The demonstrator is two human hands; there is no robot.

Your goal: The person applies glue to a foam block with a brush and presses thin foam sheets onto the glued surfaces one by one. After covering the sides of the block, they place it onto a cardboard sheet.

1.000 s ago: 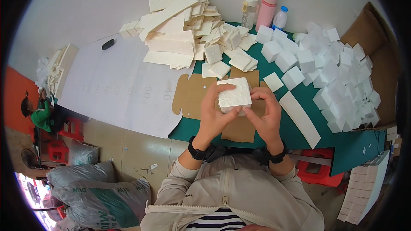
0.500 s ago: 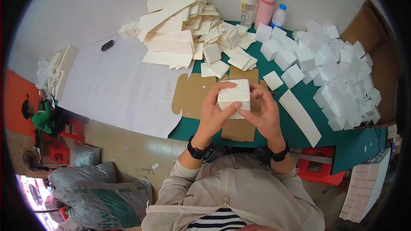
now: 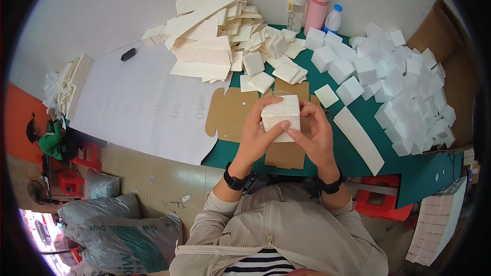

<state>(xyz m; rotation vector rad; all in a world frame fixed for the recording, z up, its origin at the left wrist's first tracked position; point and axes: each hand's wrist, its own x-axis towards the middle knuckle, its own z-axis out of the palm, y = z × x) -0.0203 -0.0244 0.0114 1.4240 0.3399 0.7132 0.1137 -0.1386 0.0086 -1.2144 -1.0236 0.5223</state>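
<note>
Above flat brown cardboard (image 3: 284,156), our left hand (image 3: 255,132) and right hand (image 3: 320,138) curled around a white, textured, roughly cubic block (image 3: 283,108), one face toward us, front edge crosswise.

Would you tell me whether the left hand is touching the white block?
Touching: the head view shows the left hand with its thumb across the block.

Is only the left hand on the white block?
No, the left hand and the right hand both hold the white block, one from each side.
</note>
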